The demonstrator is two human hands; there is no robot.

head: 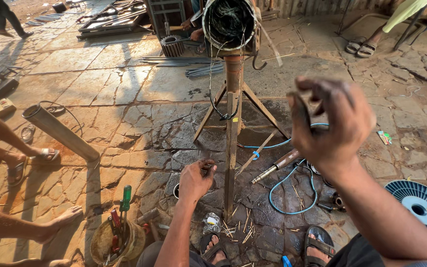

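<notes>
My right hand (333, 123) is raised in front of me, greasy fingers closed on a small dark block-shaped piece (310, 101). My left hand (196, 179) is down low beside the leg of a rusty metal stand (231, 143), its fingers pinched on a small dark part (207, 168). On top of the stand lies a round motor casing (229, 23) with tangled dark wires showing in its open end. A black wire hangs from it down the post.
A basket of screwdrivers (114, 237) stands at my left knee. A metal pipe (60, 132), a blue hose (292, 198), a steel shaft (277, 166) and a round fan cover (421, 202) lie on the stone floor. Other people's legs are at left and behind.
</notes>
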